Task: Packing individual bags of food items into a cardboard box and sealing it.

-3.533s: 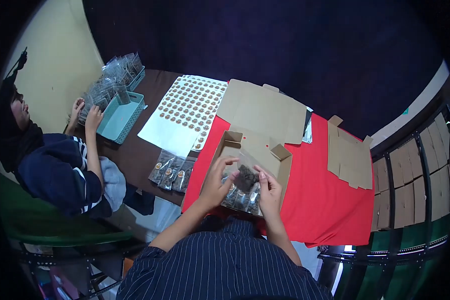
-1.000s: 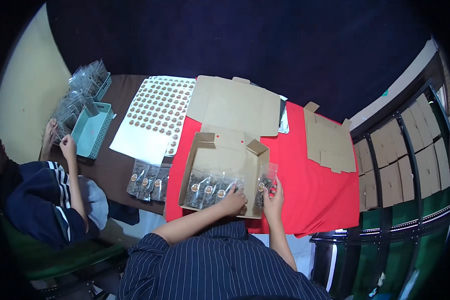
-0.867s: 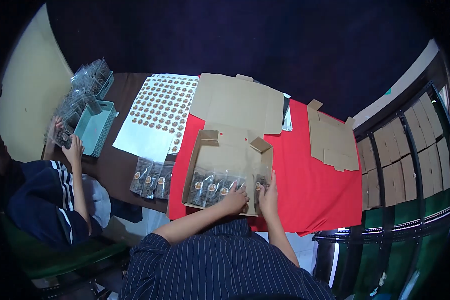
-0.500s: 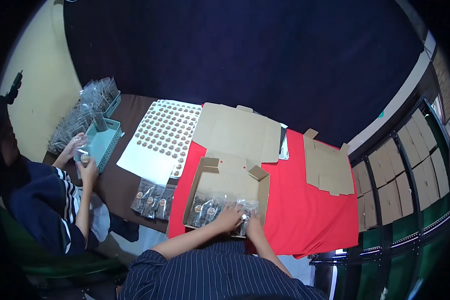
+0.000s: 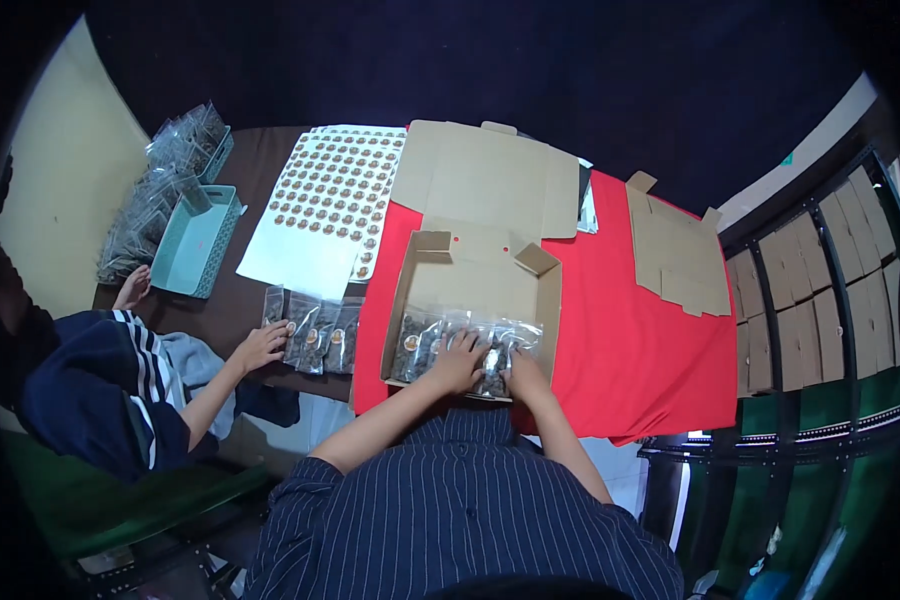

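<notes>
An open cardboard box [image 5: 553, 300] lies before me, its lid folded back away from me. Several clear plastic pouches [image 5: 412, 343] of dark contents, some showing round stickers, line its near side. My left hand [image 5: 458, 362] rests on the pouches in the middle of the row with its fingers spread. Close to its right, my right hand [image 5: 526, 377] touches the rightmost pouch at the box's near right corner, its fingers stretched out and partly hidden by glare on the plastic.
To the left, a co-worker's hand [image 5: 260, 347] touches stickered pouches [image 5: 342, 345] beside sticker sheets [image 5: 315, 215]. Farther left stand a teal basket [image 5: 232, 232] and a heap of pouches [image 5: 135, 225]. A flat cardboard box [image 5: 675, 250] lies on the red cloth [image 5: 630, 370]; shelved boxes [image 5: 820, 290] stand right.
My view has tilted, so the table appears higher. My hands stay on the pouches, the left fingers now spread wider. The co-worker has put a pouch down by the row and reaches toward the heap.
</notes>
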`<move>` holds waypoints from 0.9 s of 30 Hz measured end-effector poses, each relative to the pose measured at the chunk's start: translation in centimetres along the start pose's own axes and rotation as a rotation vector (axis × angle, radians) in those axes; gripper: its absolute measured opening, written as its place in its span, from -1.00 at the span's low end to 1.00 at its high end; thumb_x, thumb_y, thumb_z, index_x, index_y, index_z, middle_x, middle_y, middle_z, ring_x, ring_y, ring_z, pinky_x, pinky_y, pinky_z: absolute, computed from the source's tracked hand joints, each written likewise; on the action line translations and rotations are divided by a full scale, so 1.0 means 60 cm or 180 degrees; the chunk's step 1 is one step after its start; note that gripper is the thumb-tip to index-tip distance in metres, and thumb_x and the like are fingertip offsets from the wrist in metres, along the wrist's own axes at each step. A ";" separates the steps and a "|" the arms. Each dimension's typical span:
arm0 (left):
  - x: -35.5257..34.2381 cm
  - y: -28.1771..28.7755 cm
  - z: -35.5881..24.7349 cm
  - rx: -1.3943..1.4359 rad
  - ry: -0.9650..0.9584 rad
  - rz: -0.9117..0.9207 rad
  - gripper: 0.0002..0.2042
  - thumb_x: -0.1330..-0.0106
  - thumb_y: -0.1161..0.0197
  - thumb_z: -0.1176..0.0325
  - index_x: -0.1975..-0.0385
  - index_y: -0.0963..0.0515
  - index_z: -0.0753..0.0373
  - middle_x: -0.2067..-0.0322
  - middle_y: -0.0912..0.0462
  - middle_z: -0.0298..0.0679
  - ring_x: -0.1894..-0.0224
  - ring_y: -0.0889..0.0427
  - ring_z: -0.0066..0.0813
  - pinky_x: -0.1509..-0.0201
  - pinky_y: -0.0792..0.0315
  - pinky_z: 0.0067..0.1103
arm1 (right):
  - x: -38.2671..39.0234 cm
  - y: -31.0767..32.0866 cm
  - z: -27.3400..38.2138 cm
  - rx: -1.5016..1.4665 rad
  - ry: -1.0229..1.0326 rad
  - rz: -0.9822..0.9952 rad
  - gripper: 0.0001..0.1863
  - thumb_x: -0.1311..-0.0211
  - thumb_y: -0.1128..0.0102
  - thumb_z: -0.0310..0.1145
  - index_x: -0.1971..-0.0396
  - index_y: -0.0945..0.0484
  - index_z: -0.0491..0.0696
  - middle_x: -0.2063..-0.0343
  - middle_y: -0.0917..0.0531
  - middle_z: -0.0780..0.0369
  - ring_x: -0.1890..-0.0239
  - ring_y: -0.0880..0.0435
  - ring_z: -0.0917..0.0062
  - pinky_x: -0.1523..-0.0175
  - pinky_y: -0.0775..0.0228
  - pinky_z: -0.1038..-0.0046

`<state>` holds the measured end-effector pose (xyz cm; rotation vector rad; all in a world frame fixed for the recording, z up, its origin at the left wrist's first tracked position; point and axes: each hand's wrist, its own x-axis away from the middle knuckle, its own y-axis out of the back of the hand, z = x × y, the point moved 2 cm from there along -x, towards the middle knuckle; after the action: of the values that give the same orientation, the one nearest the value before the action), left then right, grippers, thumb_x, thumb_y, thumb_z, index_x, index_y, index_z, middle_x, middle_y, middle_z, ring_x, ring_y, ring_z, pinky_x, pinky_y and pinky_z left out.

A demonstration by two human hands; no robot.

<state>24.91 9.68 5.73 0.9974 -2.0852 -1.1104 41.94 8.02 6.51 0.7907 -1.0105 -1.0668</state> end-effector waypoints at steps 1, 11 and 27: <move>0.004 -0.004 0.005 0.0013 0.0050 0.0184 -0.43 -0.18 -0.15 0.16 -0.23 -0.22 0.00 -0.30 -0.02 -0.03 -0.36 0.07 0.09 -0.31 0.17 0.07 | -0.003 0.004 0.003 -0.0024 -0.0099 0.0131 -0.51 -0.09 -0.15 -0.31 -0.02 -0.37 -0.21 -0.02 -0.42 -0.04 -0.02 -0.46 0.11 -0.07 -0.35 0.19; 0.040 0.034 0.019 -0.0352 0.0382 -0.0177 -0.36 -0.13 -0.22 0.11 -0.25 -0.19 0.02 -0.34 0.17 0.04 -0.37 0.21 0.15 -0.33 0.23 0.05 | -0.069 0.023 0.004 0.0110 0.0061 -0.0729 -0.41 -0.16 -0.11 -0.17 -0.15 -0.27 -0.14 -0.08 -0.40 -0.05 -0.17 -0.28 0.06 -0.25 -0.14 0.21; 0.095 0.108 0.060 0.0478 0.0331 -0.1601 -0.56 -0.20 -0.13 0.34 -0.12 -0.34 0.10 -0.29 0.07 0.12 -0.34 0.17 0.23 -0.33 0.16 0.00 | -0.048 0.031 0.136 -0.0937 0.0753 -0.1385 -0.59 -0.11 -0.02 -0.48 -0.02 -0.36 -0.20 -0.03 -0.39 -0.05 -0.13 -0.32 0.09 -0.25 -0.07 0.17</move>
<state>16.79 9.00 10.29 1.6800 -1.9043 -1.1113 34.46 10.94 10.30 0.8889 -0.4729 -1.4165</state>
